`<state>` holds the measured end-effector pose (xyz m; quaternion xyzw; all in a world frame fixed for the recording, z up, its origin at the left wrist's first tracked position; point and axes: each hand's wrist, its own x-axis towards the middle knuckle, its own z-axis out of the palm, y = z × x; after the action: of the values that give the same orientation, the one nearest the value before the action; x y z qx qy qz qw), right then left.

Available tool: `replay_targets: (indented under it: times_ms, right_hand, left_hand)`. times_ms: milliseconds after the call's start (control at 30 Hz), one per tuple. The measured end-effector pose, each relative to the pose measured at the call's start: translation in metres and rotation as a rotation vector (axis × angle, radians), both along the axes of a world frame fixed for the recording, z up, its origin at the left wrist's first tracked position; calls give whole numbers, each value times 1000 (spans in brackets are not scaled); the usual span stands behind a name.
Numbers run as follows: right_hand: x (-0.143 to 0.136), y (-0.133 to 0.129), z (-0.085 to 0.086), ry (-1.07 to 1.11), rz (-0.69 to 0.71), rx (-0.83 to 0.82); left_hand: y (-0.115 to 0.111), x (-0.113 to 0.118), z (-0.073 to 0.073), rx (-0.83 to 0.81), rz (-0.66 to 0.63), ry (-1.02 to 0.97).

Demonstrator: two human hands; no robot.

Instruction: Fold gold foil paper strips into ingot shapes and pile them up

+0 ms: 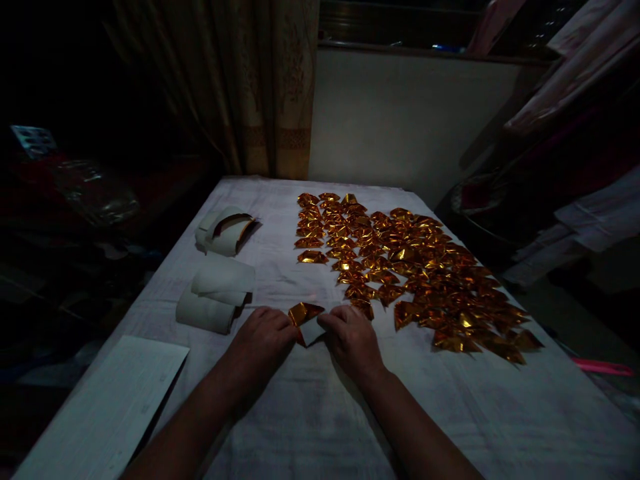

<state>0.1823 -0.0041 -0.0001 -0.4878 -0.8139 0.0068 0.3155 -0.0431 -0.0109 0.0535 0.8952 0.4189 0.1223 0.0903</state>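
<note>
A sheet of gold foil paper [313, 330], shiny on one face and pale on the other, is stretched between my two hands just above the white cloth. One side of it is folded over, with the gold face showing. My left hand [267, 330] pinches its left edge, fingers closed. On the opposite edge, the thumb and fingers of my right hand [354, 337] are pressed together. Beyond my right hand lie many folded gold foil pieces [400, 257], pointed at the ends, in rows and a denser heap.
Curled pale paper sheets [223, 280] lie in stacks on the left of the table [310, 427]. A flat white board or pad [115, 407] rests at the near left edge. A curtain [280, 87] hangs behind, and clothes hang at the right.
</note>
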Motion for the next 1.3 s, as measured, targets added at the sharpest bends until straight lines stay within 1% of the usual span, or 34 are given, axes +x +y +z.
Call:
replay_targets:
  times_ms: [67, 167, 267, 333, 500, 600, 733, 900, 1100, 1300]
  right_hand:
    - [0, -5, 3, -65, 3, 77]
    - [0, -15, 7, -101, 59, 101]
    - [3, -24, 8, -87, 143, 40]
    - [8, -27, 7, -62, 175, -12]
    - [20, -24, 1, -20, 199, -86]
    - [20, -21, 1, -2, 170, -150]
    - [13, -21, 3, 33, 110, -236]
    - [6, -22, 6, 65, 51, -260]
    - [4, -23, 5, 81, 25, -270]
    - [2, -24, 4, 82, -10, -259]
  left_hand:
    - [-2, 4, 0, 18, 25, 31]
    - [-9, 12, -4, 21, 80, 75]
    - [-19, 22, -10, 27, 161, 64]
    - [-22, 29, -14, 49, 213, 63]
    - [-19, 40, -17, 81, 295, 146]
    - [-16, 41, -18, 70, 296, 162]
    - [-17, 40, -20, 72, 292, 110]
    - [-18, 39, -20, 80, 292, 95]
    - [-19, 42, -20, 105, 306, 66]
    - [-19, 44, -20, 138, 316, 100]
